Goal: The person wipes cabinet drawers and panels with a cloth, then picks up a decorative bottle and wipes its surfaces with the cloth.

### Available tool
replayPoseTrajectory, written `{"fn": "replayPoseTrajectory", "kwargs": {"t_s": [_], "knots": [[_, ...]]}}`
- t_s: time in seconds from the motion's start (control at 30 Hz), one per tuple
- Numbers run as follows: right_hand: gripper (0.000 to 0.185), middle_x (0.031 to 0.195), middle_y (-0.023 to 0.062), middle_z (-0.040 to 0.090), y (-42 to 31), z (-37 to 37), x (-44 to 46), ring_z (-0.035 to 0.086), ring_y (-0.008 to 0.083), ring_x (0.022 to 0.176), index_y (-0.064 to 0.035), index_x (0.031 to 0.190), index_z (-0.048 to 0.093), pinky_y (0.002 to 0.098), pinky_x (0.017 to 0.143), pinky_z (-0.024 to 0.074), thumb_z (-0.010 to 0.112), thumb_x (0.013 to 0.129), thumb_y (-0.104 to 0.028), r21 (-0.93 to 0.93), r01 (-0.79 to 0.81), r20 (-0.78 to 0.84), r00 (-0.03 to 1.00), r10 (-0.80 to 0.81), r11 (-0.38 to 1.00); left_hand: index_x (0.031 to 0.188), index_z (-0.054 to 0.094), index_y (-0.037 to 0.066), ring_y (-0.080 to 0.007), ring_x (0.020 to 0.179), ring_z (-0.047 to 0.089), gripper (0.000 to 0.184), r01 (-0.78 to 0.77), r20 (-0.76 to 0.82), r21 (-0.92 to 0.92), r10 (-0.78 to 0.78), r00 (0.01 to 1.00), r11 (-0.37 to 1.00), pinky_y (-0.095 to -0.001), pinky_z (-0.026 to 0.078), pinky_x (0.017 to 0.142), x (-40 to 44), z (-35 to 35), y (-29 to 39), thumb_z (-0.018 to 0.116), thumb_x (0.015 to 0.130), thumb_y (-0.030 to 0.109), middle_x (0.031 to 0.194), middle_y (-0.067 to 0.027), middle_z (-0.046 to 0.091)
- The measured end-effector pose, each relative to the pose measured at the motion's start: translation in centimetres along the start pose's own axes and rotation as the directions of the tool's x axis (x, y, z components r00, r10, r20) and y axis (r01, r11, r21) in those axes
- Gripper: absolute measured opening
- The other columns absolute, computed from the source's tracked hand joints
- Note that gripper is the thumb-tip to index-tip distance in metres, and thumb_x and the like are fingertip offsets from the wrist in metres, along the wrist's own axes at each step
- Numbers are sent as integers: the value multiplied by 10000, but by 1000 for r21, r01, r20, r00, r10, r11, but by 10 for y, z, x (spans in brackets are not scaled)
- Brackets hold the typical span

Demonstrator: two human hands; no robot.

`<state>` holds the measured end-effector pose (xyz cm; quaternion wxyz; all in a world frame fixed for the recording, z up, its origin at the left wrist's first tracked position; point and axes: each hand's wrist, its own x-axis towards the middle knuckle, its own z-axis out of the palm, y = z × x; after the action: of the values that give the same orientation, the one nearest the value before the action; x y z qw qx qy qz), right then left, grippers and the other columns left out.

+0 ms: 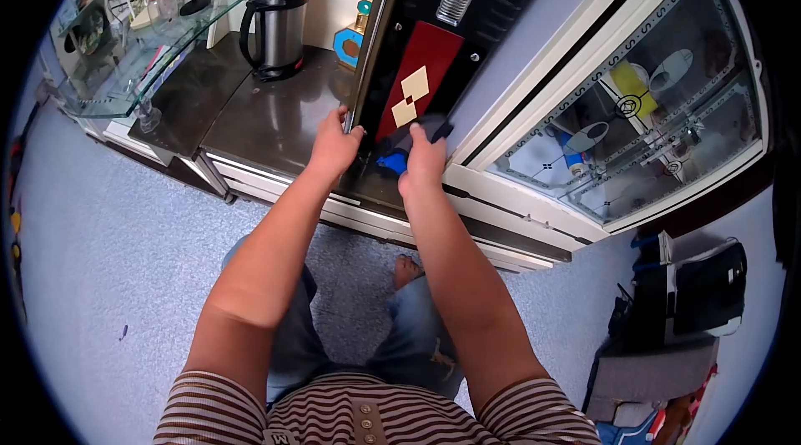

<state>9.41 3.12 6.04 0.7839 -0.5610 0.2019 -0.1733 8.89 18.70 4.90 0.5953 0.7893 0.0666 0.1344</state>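
A tall black and red panel (pixel 428 49) with cream diamond shapes stands at the back of the dark countertop (pixel 265 115). My left hand (pixel 336 145) is at the panel's lower left edge, with its fingers closed around a thin edge or small item that I cannot make out. To the right, my right hand (pixel 425 157) grips a dark object (pixel 434 126) in front of the panel's lower end. Something blue (pixel 392 163) shows just left of that hand; whether it belongs to the dark object is unclear.
A steel thermos (pixel 280 24) and a blue and gold ornament (pixel 349 46) stand on the counter. At the left is a glass shelf (pixel 125 82). A glass-door cabinet (pixel 634 111) rises at the right, with a dark bag (pixel 709 291) below it.
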Motion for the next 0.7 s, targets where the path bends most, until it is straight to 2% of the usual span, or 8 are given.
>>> {"fn": "replayPoseTrajectory", "kwargs": {"t_s": [0.07, 0.13, 0.17, 0.23, 0.33, 0.4, 0.47, 0.7], "knots": [[443, 1218, 122, 606, -23, 9, -15, 613, 266, 1109, -1, 1348, 505, 384, 979, 501, 670, 958, -127, -20, 105, 37, 994, -104, 994, 1403, 517, 0, -358, 1162, 602, 574, -25, -23, 41, 26, 999, 999, -411, 477, 1015, -3, -3, 11, 701, 891, 184, 1307, -230, 588], [525, 1277, 149, 574, -35, 17, -21, 588, 277, 1158, 33, 1414, 470, 376, 1026, 463, 671, 961, -140, -356, 580, 133, 808, -574, 733, 1419, 502, 5, -347, 1118, 623, 583, -49, -41, 86, 52, 998, 995, -409, 490, 996, -6, -3, 23, 693, 894, 171, 1309, -223, 583], [525, 1277, 149, 574, -41, 20, -22, 588, 277, 1158, 33, 1414, 470, 376, 1026, 463, 671, 961, -140, -356, 573, 131, 813, -567, 739, 1414, 500, 6, -335, 1064, 640, 567, -67, -50, 56, 70, 996, 996, -405, 502, 974, -7, -3, 28, 681, 896, 148, 1307, -217, 580], [534, 1312, 171, 543, -54, 28, -23, 569, 296, 1189, 41, 1425, 485, 364, 1048, 439, 673, 956, -132, -285, 870, 346, 484, -804, 402, 1410, 499, 7, -322, 1009, 657, 551, -83, -62, 37, 85, 994, 996, -402, 515, 951, -6, 1, 29, 670, 899, 124, 1305, -211, 576], [491, 1345, 205, 506, -62, 42, -23, 562, 362, 1218, 43, 1382, 538, 405, 1038, 453, 678, 937, -109, -201, 826, 374, 561, -739, 526, 1379, 514, 12, -302, 946, 671, 504, -104, -125, 29, 107, 986, 994, -395, 530, 917, -2, 6, 25, 649, 894, 45, 1286, -205, 578], [461, 1288, 174, 547, -54, 50, -23, 579, 310, 1177, 13, 1367, 572, 362, 1029, 453, 682, 933, -98, -177, 832, 334, 553, -763, 526, 1343, 537, 18, -310, 965, 668, 480, -94, -120, 3, 93, 988, 996, -394, 529, 915, 1, 5, 23, 637, 875, -19, 1263, -200, 586], [462, 1277, 178, 548, -47, 55, -23, 579, 321, 1175, 5, 1365, 580, 363, 1019, 463, 684, 923, -82, -209, 870, 434, 493, -754, 448, 1343, 540, 25, -314, 969, 668, 485, -133, -126, 47, 138, 982, 990, -395, 529, 915, 6, 5, 13, 631, 870, -36, 1265, -199, 588], [377, 1071, 228, 654, -30, 37, -13, 641, 415, 1015, -9, 1223, 650, 429, 894, 523, 692, 885, -171, -497, 759, 617, 650, -443, 420, 1363, 543, 60, -223, 1003, 693, 495, -107, -50, 88, 112, 992, 990, -338, 543, 881, 6, -8, 17, 657, 885, 0, 1273, -150, 649]]}}
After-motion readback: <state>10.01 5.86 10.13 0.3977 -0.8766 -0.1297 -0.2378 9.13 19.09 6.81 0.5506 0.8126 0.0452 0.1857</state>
